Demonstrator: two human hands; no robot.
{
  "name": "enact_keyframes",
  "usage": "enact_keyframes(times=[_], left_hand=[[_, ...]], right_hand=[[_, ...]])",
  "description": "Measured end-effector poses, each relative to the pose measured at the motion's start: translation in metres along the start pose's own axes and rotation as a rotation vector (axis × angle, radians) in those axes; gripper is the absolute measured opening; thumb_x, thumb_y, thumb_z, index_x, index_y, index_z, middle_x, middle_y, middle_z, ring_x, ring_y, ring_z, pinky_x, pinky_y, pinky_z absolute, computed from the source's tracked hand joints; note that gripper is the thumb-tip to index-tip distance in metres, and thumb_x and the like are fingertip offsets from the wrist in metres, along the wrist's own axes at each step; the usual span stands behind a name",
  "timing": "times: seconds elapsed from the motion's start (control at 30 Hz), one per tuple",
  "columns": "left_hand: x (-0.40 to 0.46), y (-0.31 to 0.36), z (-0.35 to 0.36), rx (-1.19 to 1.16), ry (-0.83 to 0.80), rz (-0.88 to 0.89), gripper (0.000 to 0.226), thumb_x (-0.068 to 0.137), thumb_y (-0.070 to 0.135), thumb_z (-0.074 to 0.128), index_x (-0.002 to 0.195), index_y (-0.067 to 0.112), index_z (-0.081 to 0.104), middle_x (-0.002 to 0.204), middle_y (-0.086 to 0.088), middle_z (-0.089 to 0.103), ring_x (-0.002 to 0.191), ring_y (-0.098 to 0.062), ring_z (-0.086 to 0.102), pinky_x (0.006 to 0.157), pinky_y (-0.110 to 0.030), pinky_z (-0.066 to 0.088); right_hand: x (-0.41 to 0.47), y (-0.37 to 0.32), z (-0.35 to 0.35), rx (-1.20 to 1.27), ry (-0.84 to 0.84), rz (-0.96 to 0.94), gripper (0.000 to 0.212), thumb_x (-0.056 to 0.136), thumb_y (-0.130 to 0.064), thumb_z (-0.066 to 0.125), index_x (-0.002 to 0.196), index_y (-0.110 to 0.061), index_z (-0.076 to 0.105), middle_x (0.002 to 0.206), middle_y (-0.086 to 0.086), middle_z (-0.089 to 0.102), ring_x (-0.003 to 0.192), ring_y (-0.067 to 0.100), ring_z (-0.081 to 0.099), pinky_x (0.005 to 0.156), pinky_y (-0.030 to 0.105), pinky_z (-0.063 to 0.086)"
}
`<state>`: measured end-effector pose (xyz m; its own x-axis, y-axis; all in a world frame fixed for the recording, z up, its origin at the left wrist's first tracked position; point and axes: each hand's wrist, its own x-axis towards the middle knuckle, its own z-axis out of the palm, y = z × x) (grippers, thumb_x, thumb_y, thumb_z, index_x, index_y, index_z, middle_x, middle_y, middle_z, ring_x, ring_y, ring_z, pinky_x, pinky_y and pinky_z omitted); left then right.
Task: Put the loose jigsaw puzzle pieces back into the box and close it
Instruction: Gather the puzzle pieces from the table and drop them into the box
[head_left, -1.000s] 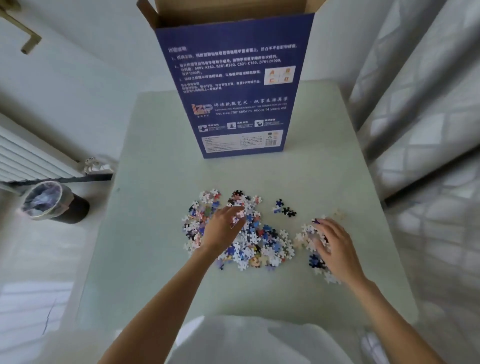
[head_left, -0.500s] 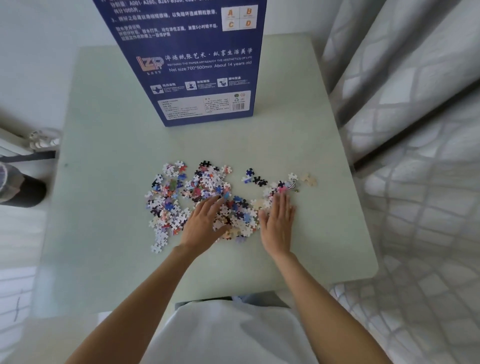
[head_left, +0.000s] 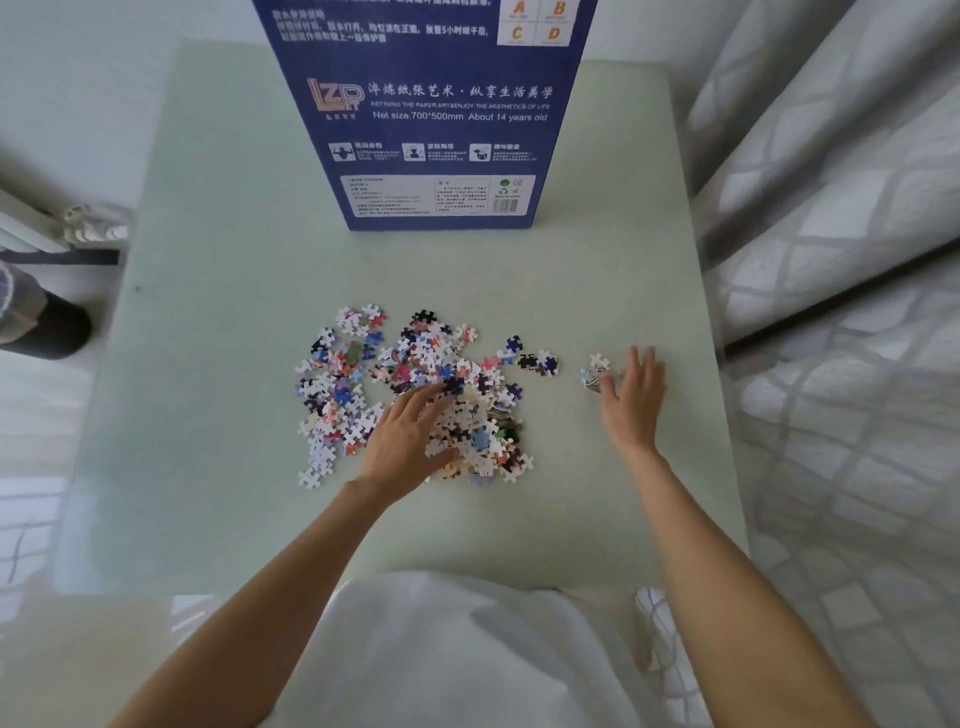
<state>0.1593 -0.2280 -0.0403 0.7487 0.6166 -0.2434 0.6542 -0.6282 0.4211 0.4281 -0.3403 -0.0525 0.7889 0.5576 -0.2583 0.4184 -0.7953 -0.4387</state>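
Note:
A heap of loose jigsaw pieces (head_left: 363, 379) lies in the middle of the pale green table (head_left: 218, 312). My left hand (head_left: 410, 441) lies flat on the heap's near side, fingers straight and spread over the pieces. My right hand (head_left: 631, 400) is flat on the table to the right of the heap, fingers straight, just beside a small stray cluster of pieces (head_left: 595, 370). A few more stray pieces (head_left: 535, 361) sit between the heap and that cluster. The tall blue puzzle box (head_left: 431, 114) stands upright at the table's far side; its top is out of frame.
A grey patterned curtain (head_left: 841, 260) hangs close along the table's right edge. A dark waste bin (head_left: 41, 322) stands on the floor at the left, by a white radiator (head_left: 31, 228). My white-clothed lap (head_left: 431, 649) is under the near edge.
My right hand has moved from the heap's right edge out to the stray cluster further right. My left hand stays on the heap. The view has tilted down and closer.

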Motion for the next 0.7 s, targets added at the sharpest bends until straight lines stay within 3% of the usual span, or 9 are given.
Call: enact_keyframes(times=[0.07, 0.2, 0.33, 0.43, 0.53, 0.63, 0.7], left_hand=[[-0.001, 0.001, -0.002, -0.027, 0.027, 0.002, 0.071, 0.081, 0.047, 0.064, 0.142, 0.023, 0.034, 0.150, 0.004, 0.030, 0.138, -0.018, 0.025, 0.110, -0.039, 0.028], [0.000, -0.002, -0.009, -0.084, 0.037, -0.042, 0.068, 0.082, 0.046, 0.063, 0.139, 0.021, 0.038, 0.145, 0.006, 0.038, 0.134, -0.015, 0.032, 0.109, -0.038, 0.034], [-0.002, -0.005, -0.020, 0.020, 0.003, -0.100, 0.079, 0.078, 0.056, 0.062, 0.144, 0.025, 0.029, 0.147, 0.006, 0.033, 0.136, -0.017, 0.026, 0.113, -0.041, 0.025], [-0.008, -0.006, -0.025, 0.167, -0.016, -0.180, 0.094, 0.070, 0.065, 0.064, 0.146, 0.032, 0.019, 0.149, 0.005, 0.027, 0.136, -0.021, 0.021, 0.111, -0.042, 0.019], [-0.011, -0.007, -0.023, 0.107, -0.041, -0.238, 0.100, 0.066, 0.063, 0.068, 0.146, 0.031, 0.018, 0.146, 0.000, 0.027, 0.132, -0.023, 0.026, 0.109, -0.038, 0.028], [-0.006, -0.004, -0.022, 0.000, -0.073, -0.254, 0.098, 0.067, 0.055, 0.072, 0.146, 0.029, 0.020, 0.143, -0.003, 0.029, 0.128, -0.023, 0.030, 0.106, -0.035, 0.033], [-0.002, -0.003, -0.024, -0.046, -0.085, -0.252, 0.094, 0.069, 0.050, 0.073, 0.145, 0.029, 0.023, 0.143, -0.004, 0.031, 0.127, -0.022, 0.033, 0.104, -0.035, 0.036]], right_hand=[[-0.006, -0.015, 0.012, -0.042, -0.088, -0.024, 0.056, 0.098, -0.032, 0.037, 0.145, -0.005, 0.025, 0.154, 0.020, 0.003, 0.142, 0.040, -0.003, 0.113, 0.043, -0.001], [-0.051, -0.065, 0.043, -0.017, -0.283, -0.347, 0.059, 0.098, -0.038, 0.036, 0.149, -0.021, 0.013, 0.156, 0.007, -0.011, 0.141, 0.030, -0.017, 0.112, 0.042, -0.013], [-0.078, -0.082, 0.046, 0.038, -0.439, -0.553, 0.072, 0.091, -0.042, 0.053, 0.148, -0.019, 0.015, 0.156, 0.003, 0.009, 0.144, 0.020, 0.003, 0.118, 0.039, 0.010], [-0.080, -0.078, 0.037, -0.224, -0.395, -0.668, 0.089, 0.079, -0.051, 0.064, 0.147, -0.022, 0.017, 0.152, 0.004, 0.019, 0.140, 0.023, 0.016, 0.114, 0.041, 0.020], [-0.081, -0.079, 0.033, -0.358, -0.340, -0.607, 0.100, 0.070, -0.055, 0.070, 0.147, -0.023, 0.015, 0.144, 0.006, 0.027, 0.128, 0.026, 0.029, 0.103, 0.039, 0.032], [-0.079, -0.092, 0.036, -0.277, -0.372, -0.523, 0.099, 0.071, -0.042, 0.075, 0.146, -0.020, 0.015, 0.131, 0.008, 0.038, 0.114, 0.024, 0.040, 0.092, 0.034, 0.044], [-0.078, -0.102, 0.038, -0.212, -0.401, -0.480, 0.093, 0.072, -0.033, 0.077, 0.144, -0.018, 0.020, 0.128, 0.008, 0.042, 0.113, 0.023, 0.044, 0.091, 0.032, 0.045]])
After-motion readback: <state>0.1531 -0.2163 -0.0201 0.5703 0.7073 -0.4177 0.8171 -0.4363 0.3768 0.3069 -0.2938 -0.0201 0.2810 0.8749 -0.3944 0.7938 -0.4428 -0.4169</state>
